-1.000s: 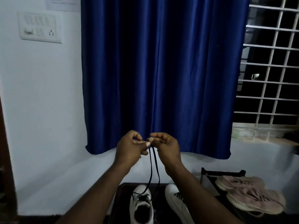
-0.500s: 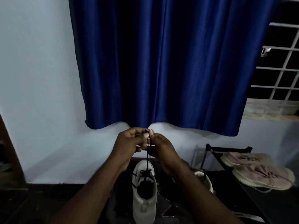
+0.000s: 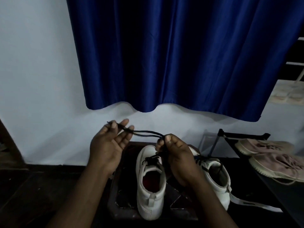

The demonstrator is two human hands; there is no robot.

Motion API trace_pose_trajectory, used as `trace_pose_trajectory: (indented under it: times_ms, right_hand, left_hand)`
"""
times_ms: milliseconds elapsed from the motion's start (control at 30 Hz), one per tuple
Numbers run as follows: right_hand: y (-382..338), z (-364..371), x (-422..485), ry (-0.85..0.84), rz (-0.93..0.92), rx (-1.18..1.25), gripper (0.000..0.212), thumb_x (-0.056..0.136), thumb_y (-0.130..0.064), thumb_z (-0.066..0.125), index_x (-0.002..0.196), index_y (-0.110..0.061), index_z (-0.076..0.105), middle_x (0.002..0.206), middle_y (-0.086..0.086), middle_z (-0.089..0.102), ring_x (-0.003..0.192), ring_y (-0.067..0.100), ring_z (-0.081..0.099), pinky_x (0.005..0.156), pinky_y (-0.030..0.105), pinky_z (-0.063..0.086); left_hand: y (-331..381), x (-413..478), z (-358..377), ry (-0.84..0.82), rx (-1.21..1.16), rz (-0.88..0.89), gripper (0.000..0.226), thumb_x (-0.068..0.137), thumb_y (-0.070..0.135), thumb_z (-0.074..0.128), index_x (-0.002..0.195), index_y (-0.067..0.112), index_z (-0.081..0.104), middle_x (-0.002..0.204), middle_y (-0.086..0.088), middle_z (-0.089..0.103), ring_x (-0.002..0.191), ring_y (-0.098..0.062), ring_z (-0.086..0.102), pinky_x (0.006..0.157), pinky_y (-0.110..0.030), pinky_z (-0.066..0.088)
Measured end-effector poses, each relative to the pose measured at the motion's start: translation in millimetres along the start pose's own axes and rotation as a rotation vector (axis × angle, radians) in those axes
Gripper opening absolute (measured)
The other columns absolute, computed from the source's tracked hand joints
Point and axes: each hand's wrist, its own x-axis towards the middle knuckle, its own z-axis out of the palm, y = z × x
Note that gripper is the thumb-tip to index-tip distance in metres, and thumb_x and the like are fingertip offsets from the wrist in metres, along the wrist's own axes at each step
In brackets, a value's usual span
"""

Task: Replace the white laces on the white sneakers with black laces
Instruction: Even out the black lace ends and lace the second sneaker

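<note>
Both white sneakers (image 3: 151,186) look threaded with black laces (image 3: 146,132); the left hand (image 3: 107,143), fingers spread, thumb-pinches the ends, the right hand (image 3: 178,155) pinches them lower. Tying likely remains.

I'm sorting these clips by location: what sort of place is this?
Probably a room in a home, beside a window: a blue curtain hangs against a white wall, a window grille shows at right, and pinkish sneakers sit on a black rack.
</note>
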Motion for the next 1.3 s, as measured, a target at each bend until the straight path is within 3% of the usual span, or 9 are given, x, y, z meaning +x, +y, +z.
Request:
trace_pose_trajectory:
  times_ms: [200, 300, 400, 533, 733, 867, 1000, 1167, 1300]
  right_hand:
    - [7.9, 0.0, 8.0, 0.064, 0.059, 0.370, 0.029, 0.102, -0.036, 0.052, 0.085, -0.016, 0.066, 0.129, 0.012, 0.070, 0.118, 0.030, 0.067, 0.102, 0.043, 0.052]
    - [4.3, 8.3, 7.8, 0.069, 0.076, 0.364, 0.028, 0.099, -0.038, 0.053, 0.085, -0.016, 0.064, 0.101, 0.006, 0.073, 0.085, 0.021, 0.070, 0.080, 0.033, 0.055]
    - [5.9, 17.4, 5.2, 0.097, 0.008, 0.169, 0.029, 0.098, -0.042, 0.060, 0.087, -0.016, 0.067, 0.081, 0.003, 0.062, 0.064, 0.014, 0.052, 0.064, 0.027, 0.043]
    - [4.9, 21.4, -2.1, 0.116, -0.074, -0.132, 0.022, 0.100, -0.031, 0.061, 0.091, -0.018, 0.075, 0.075, 0.003, 0.059, 0.059, 0.010, 0.049, 0.057, 0.023, 0.041]
    - [-7.6, 14.7, -25.8, 0.013, -0.057, -0.410, 0.025, 0.106, -0.005, 0.054, 0.111, -0.016, 0.076, 0.086, -0.001, 0.071, 0.076, 0.010, 0.065, 0.066, 0.024, 0.051]
    - [-21.8, 9.7, -38.2, -0.018, -0.249, -0.879, 0.025, 0.098, -0.007, 0.064, 0.105, -0.024, 0.080, 0.094, -0.017, 0.075, 0.094, 0.006, 0.070, 0.078, 0.020, 0.054]
    - [-33.8, 11.6, -49.5, -0.024, -0.295, -1.123, 0.022, 0.089, -0.009, 0.074, 0.095, -0.030, 0.077, 0.090, -0.027, 0.071, 0.089, 0.003, 0.065, 0.072, 0.013, 0.047]
    - [-22.3, 13.4, -52.5, -0.014, -0.141, -1.148, 0.027, 0.085, -0.012, 0.080, 0.094, -0.029, 0.062, 0.083, -0.015, 0.073, 0.076, 0.001, 0.070, 0.067, 0.024, 0.055]
    - [-13.7, 9.6, -53.1, -0.154, -0.147, -1.382, 0.016, 0.082, -0.019, 0.080, 0.088, -0.030, 0.071, 0.079, -0.012, 0.069, 0.075, 0.003, 0.065, 0.063, 0.017, 0.048]
  left_hand:
    - [-38.4, -24.1, -26.2, -0.194, 0.343, -0.087, 0.006, 0.089, 0.010, 0.061, 0.092, 0.010, 0.066, 0.078, -0.010, 0.069, 0.063, -0.018, 0.061, 0.058, -0.026, 0.050]
    - [-43.6, -27.4, -25.2, -0.367, 0.713, -0.018, 0.005, 0.091, 0.004, 0.065, 0.094, 0.002, 0.069, 0.082, -0.016, 0.076, 0.067, -0.023, 0.068, 0.060, -0.025, 0.052]
    - [-41.9, -28.6, -25.3, -0.423, 0.899, 0.052, 0.009, 0.088, 0.003, 0.074, 0.090, 0.012, 0.077, 0.087, -0.010, 0.079, 0.082, -0.021, 0.076, 0.072, -0.025, 0.058]
    - [-47.0, -33.1, -28.5, -0.478, 1.076, 0.127, 0.021, 0.081, 0.013, 0.084, 0.082, 0.033, 0.081, 0.091, 0.003, 0.078, 0.090, -0.013, 0.074, 0.084, -0.033, 0.058]
    - [-48.4, -36.8, -35.5, -0.458, 1.252, 0.254, 0.026, 0.075, 0.021, 0.090, 0.081, 0.044, 0.080, 0.090, 0.010, 0.065, 0.088, -0.008, 0.069, 0.078, -0.026, 0.055]
    - [-45.8, -37.2, -39.9, -0.551, 1.389, 0.326, 0.012, 0.069, 0.037, 0.081, 0.081, 0.038, 0.080, 0.093, 0.019, 0.063, 0.094, -0.007, 0.063, 0.077, -0.025, 0.051]
    - [-43.1, -35.9, -43.9, -0.615, 1.331, 0.317, 0.019, 0.072, 0.022, 0.092, 0.081, 0.035, 0.080, 0.102, 0.011, 0.061, 0.101, -0.010, 0.064, 0.081, -0.024, 0.052]
    - [-33.9, -30.8, -46.6, -0.477, 1.226, 0.171, 0.029, 0.069, 0.018, 0.095, 0.085, 0.031, 0.074, 0.090, 0.003, 0.066, 0.075, -0.021, 0.067, 0.074, -0.047, 0.058]
    - [-43.9, -26.9, -51.2, -0.343, 1.165, 0.148, 0.031, 0.078, 0.021, 0.085, 0.098, 0.035, 0.068, 0.091, 0.007, 0.070, 0.074, -0.026, 0.068, 0.069, -0.051, 0.060]
